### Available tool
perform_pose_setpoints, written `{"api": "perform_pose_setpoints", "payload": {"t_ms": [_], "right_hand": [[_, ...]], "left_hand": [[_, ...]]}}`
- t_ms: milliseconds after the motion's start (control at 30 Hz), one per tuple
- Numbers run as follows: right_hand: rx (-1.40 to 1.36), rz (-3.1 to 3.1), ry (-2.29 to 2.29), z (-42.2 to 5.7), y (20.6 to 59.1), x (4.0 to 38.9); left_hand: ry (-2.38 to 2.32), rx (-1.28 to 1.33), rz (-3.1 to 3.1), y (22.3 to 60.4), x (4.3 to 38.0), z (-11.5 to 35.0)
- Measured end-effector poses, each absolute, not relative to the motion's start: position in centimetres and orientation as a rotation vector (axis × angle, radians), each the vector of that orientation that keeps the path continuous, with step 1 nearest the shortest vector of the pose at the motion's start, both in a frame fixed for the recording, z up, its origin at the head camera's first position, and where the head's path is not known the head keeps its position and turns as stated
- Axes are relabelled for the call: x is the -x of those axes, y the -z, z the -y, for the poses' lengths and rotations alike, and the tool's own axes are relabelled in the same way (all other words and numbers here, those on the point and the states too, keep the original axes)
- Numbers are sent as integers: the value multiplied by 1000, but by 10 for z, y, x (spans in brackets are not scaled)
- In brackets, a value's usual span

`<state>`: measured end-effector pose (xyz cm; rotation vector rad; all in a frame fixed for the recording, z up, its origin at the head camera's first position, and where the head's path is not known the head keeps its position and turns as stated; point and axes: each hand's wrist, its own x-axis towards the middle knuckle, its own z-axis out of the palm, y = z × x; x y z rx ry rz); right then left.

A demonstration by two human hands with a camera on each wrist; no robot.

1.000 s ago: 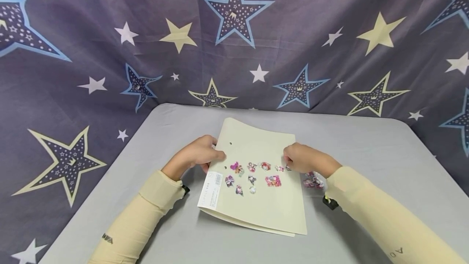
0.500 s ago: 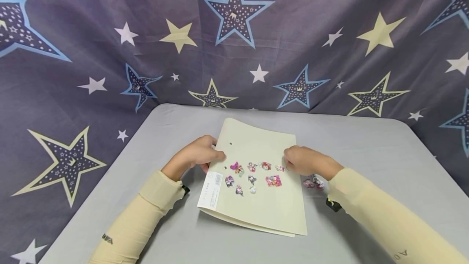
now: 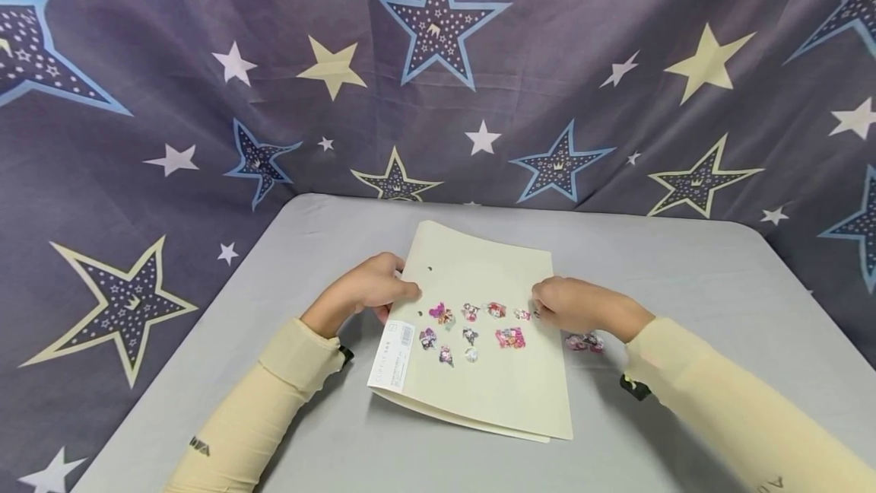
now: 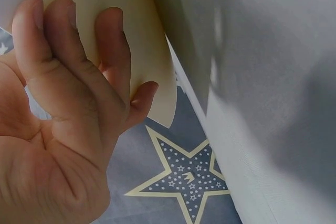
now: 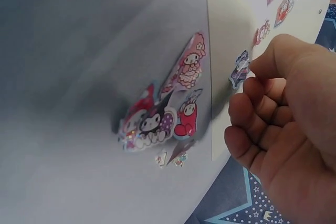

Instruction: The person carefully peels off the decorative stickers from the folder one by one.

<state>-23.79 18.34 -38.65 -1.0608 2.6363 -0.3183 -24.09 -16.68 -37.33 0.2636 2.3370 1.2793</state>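
My left hand (image 3: 372, 284) grips the left edge of a cream file folder (image 3: 489, 402), thumb on top. In the left wrist view, its fingers (image 4: 73, 61) lie against the folder's underside. Several small cartoon stickers (image 3: 509, 338) are spread over the cover. At the folder's right edge, my right hand (image 3: 578, 304) has curled fingers, with the thumb tip right at a small dark sticker (image 5: 240, 69) lying on the cover. Beside the folder lies a small pile of loose stickers (image 3: 585, 341), with red and pink characters (image 5: 188, 116) showing in the right wrist view.
The folder lies on a grey table (image 3: 657, 272), its lower edge slightly parted. A white label (image 3: 393, 356) runs down its lower left side. A dark curtain (image 3: 499, 97) with stars hangs behind the table. Cream sleeves (image 3: 739, 402) cover both forearms.
My right hand has shifted slightly right, and its forearm has swung outward. The dark sticker stays by its fingertips at the folder's edge. The left hand and folder hold still.
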Motion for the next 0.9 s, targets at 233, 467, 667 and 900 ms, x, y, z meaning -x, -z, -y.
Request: {"api": "perform_pose_setpoints", "payload": {"t_ms": [233,467,667,900], "right_hand": [[1068,-2628,291,-184,383,234],[1063,-2623,285,-186,380,233],[1038,-2633,299,-190,379,233],[1053,-2672,361,-199,377,235]], "left_hand": [[-1249,-256,-2365,372,240,166],[-1221,-250,-2392,372,240,166],[-1219,-254,-2395,371,239,166],[-1247,-259,-2367,371,239,167]]}}
